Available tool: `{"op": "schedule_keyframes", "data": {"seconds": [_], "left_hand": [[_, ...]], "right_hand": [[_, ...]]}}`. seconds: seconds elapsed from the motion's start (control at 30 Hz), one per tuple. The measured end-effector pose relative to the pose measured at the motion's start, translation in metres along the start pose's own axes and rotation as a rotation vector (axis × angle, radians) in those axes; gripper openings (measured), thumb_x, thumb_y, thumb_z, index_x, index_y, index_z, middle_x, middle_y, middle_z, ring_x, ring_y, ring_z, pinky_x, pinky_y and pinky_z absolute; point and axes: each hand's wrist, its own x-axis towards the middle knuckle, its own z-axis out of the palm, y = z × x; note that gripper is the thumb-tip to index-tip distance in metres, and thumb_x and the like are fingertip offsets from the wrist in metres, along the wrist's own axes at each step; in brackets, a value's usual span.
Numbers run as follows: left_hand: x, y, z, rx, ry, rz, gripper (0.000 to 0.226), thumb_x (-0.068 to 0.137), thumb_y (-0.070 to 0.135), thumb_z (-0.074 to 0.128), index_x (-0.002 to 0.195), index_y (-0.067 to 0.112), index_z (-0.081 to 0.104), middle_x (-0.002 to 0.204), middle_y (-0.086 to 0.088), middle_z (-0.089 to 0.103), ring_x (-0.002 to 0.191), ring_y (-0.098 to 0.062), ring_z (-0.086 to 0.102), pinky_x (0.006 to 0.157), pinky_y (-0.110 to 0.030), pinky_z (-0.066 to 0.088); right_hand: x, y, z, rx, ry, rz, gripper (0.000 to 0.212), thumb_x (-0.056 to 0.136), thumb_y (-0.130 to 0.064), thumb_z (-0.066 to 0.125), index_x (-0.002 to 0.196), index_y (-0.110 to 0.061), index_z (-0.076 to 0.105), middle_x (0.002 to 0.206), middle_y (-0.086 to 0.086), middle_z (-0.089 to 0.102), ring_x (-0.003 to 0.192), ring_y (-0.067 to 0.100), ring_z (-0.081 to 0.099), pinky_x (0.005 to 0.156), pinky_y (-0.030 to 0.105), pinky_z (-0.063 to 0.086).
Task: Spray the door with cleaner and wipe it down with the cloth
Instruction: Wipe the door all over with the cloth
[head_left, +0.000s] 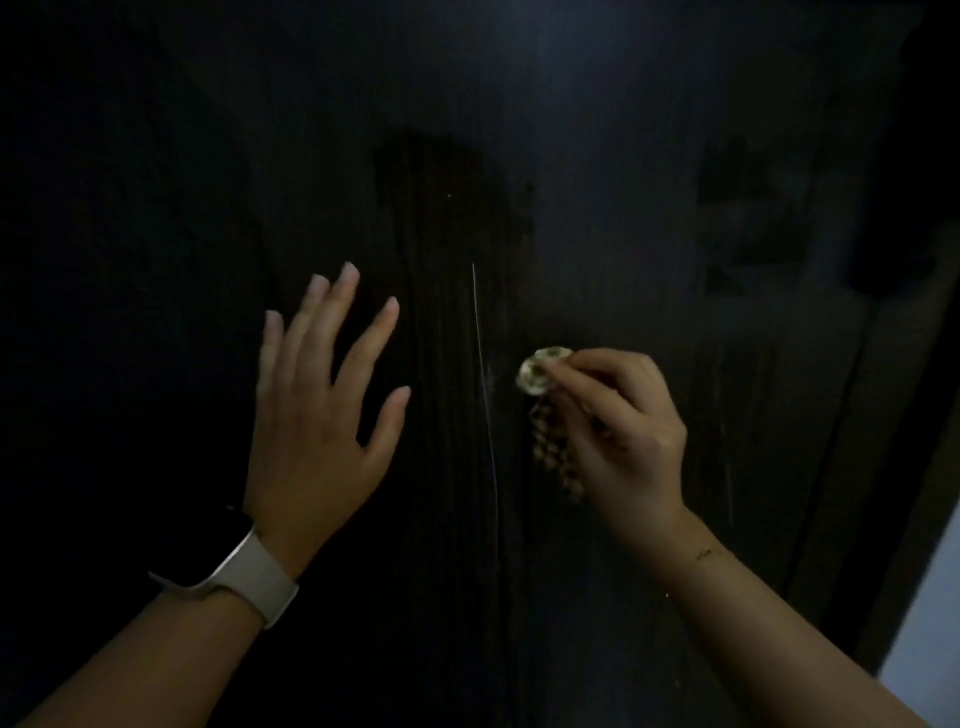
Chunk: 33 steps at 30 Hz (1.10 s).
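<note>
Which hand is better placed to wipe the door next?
Right, most likely. The right hand already grips the checked cloth close to the dark door, beside a wet-looking patch. The left hand is spread open and holds nothing. No spray bottle is in view.

Indoor setting, most likely home; light was very dim. Dark wood-grain door (597, 130) filled nearly whole view, vertical grain lines visible, thin pale scratch (485, 395) ran down its middle. Darker damp-looking patch (447, 176) sat on upper part of panel. Door frame edge (852, 467) stood at right, with strip of pale wall (930, 613) beyond it at lower right corner. No furniture or fittings were legible in gloom, so kind of room could not be told.
</note>
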Motion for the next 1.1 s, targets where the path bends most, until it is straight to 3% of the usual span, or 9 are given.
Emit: {"op": "schedule_keyframes", "data": {"seconds": [0.17, 0.27, 0.37, 0.47, 0.57, 0.73, 0.87, 0.93, 1.1], "left_hand": [[0.04, -0.019, 0.008, 0.094, 0.098, 0.006, 0.056, 0.097, 0.03, 0.042, 0.15, 0.016, 0.028, 0.16, -0.01, 0.017, 0.15, -0.019, 0.005, 0.121, -0.046, -0.001], [0.044, -0.021, 0.015, 0.178, 0.111, 0.027, 0.055, 0.099, 0.034, 0.035, 0.152, 0.022, 0.023, 0.161, -0.012, 0.016, 0.15, -0.019, 0.002, 0.121, -0.048, 0.001], [0.042, -0.022, 0.018, 0.172, 0.143, 0.038, 0.055, 0.1, 0.031, 0.035, 0.153, 0.025, 0.02, 0.162, -0.011, 0.014, 0.15, -0.019, 0.001, 0.12, -0.047, 0.001], [0.043, -0.022, 0.02, 0.22, 0.162, 0.085, 0.055, 0.102, 0.03, 0.033, 0.154, 0.024, 0.019, 0.162, -0.011, 0.011, 0.15, -0.023, 0.003, 0.121, -0.045, -0.002], [0.041, -0.025, 0.02, 0.248, 0.163, 0.101, 0.055, 0.102, 0.031, 0.03, 0.155, 0.023, 0.018, 0.163, -0.011, 0.009, 0.15, -0.025, 0.003, 0.121, -0.044, -0.005], [0.04, -0.029, 0.019, 0.226, 0.175, 0.138, 0.056, 0.101, 0.031, 0.032, 0.155, 0.021, 0.021, 0.163, -0.011, 0.008, 0.15, -0.025, 0.004, 0.12, -0.044, -0.005], [0.041, -0.029, 0.02, 0.233, 0.181, 0.161, 0.056, 0.101, 0.03, 0.031, 0.155, 0.02, 0.021, 0.163, -0.012, 0.009, 0.15, -0.026, 0.006, 0.121, -0.047, -0.001], [0.042, -0.03, 0.02, 0.222, 0.183, 0.166, 0.055, 0.101, 0.03, 0.032, 0.155, 0.019, 0.022, 0.163, -0.012, 0.009, 0.15, -0.026, 0.007, 0.121, -0.048, 0.001], [0.041, -0.03, 0.021, 0.205, 0.184, 0.16, 0.056, 0.1, 0.03, 0.031, 0.155, 0.019, 0.021, 0.163, -0.012, 0.008, 0.15, -0.027, 0.007, 0.12, -0.049, 0.001]], "right_hand": [[0.053, 0.012, 0.022, 0.038, 0.068, 0.033, 0.029, 0.088, 0.0, 0.067, 0.117, 0.0, 0.067, 0.106, 0.015, 0.059, 0.097, 0.022, 0.056, 0.083, 0.028, 0.05], [0.053, 0.009, 0.032, -0.022, 0.078, 0.026, 0.026, 0.091, -0.007, 0.064, 0.116, -0.003, 0.068, 0.108, 0.01, 0.055, 0.098, 0.019, 0.052, 0.084, 0.022, 0.044], [0.009, 0.001, 0.049, -0.057, -0.045, -0.068, 0.028, 0.096, -0.011, 0.054, 0.12, -0.003, 0.066, 0.113, 0.008, 0.053, 0.098, 0.019, 0.049, 0.089, 0.015, 0.034], [-0.043, -0.008, 0.057, -0.07, -0.166, -0.099, 0.032, 0.101, -0.011, 0.043, 0.123, -0.002, 0.064, 0.117, 0.007, 0.049, 0.096, 0.021, 0.047, 0.087, 0.021, 0.036], [-0.053, -0.015, 0.055, -0.128, -0.176, -0.101, 0.03, 0.098, -0.009, 0.047, 0.123, -0.003, 0.063, 0.115, 0.008, 0.051, 0.094, 0.023, 0.049, 0.081, 0.026, 0.042], [0.06, -0.027, 0.048, -0.228, 0.025, -0.03, 0.019, 0.092, -0.009, 0.061, 0.106, -0.004, 0.073, 0.093, 0.014, 0.06, 0.084, 0.026, 0.056, 0.071, 0.035, 0.047], [0.115, -0.035, 0.05, -0.26, 0.142, -0.007, 0.016, 0.092, -0.008, 0.064, 0.104, -0.002, 0.073, 0.093, 0.012, 0.058, 0.086, 0.024, 0.056, 0.072, 0.035, 0.049], [0.079, -0.035, 0.05, -0.277, 0.044, -0.074, 0.018, 0.092, -0.006, 0.062, 0.106, 0.0, 0.072, 0.095, 0.015, 0.06, 0.087, 0.027, 0.055, 0.072, 0.037, 0.047], [-0.032, -0.021, 0.02, -0.261, -0.446, -0.17, 0.027, 0.091, -0.008, 0.056, 0.114, -0.002, 0.067, 0.107, 0.011, 0.059, 0.088, 0.026, 0.055, 0.064, 0.041, 0.05]]}}
